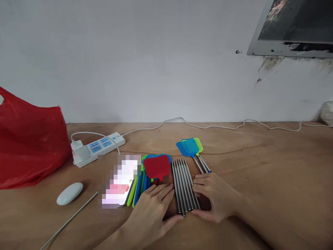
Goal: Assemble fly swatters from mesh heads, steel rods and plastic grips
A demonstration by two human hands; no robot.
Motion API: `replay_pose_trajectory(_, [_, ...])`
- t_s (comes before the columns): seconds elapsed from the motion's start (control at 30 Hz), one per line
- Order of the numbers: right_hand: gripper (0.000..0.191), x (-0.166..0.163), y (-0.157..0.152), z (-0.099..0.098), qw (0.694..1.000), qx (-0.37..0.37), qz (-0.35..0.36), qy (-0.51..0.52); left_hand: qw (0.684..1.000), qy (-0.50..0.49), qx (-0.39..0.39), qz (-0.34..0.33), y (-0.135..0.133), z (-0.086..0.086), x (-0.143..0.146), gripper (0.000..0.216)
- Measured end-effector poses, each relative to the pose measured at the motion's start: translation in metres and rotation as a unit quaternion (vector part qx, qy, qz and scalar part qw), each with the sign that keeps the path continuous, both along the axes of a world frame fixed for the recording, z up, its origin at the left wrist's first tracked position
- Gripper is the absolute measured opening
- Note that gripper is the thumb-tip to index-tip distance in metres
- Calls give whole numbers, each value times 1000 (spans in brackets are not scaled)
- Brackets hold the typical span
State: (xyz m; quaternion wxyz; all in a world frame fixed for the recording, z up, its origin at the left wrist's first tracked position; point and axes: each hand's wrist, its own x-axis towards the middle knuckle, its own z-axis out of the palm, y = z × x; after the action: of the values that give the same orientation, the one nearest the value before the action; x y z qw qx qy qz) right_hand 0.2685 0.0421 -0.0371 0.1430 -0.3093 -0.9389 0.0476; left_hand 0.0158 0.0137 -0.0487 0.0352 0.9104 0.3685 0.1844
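A row of thin metal rods [185, 187] lies side by side on the table, between my two hands. My left hand [153, 210] is open at their left, palm down, fingers stretched toward the fly swatter pile and the thumb tip at the rods' near ends. Curved along the right side is my right hand [217, 199], its thumb apart from the fingers and touching near the rods' lower right end. Behind my left fingers lies a red fly swatter head [157, 166] on top of blue and green ones. Blue and yellow-green swatters [188, 147] with metal shafts lie beyond my right hand.
Green and blue handles [137, 189] lie beside a lit phone [122, 184], partly blurred out. Further left are a white mouse-shaped object [69, 193], a power strip [101, 147] with a plugged-in charger and a red plastic bag [31, 146]. A white cable [213, 127] runs along the wall.
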Motion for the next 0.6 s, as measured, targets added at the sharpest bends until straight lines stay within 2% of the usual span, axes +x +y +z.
replay_pose_trajectory(0.3, [40,3,2,-2,1000,-12,-13,12,1000,14,-6,-4,2,2,-1,40])
replay_pose_trajectory(0.6, [18,5,0,10,999,-32,-10,14,1000,8,-8,-6,0,-1,-3,35])
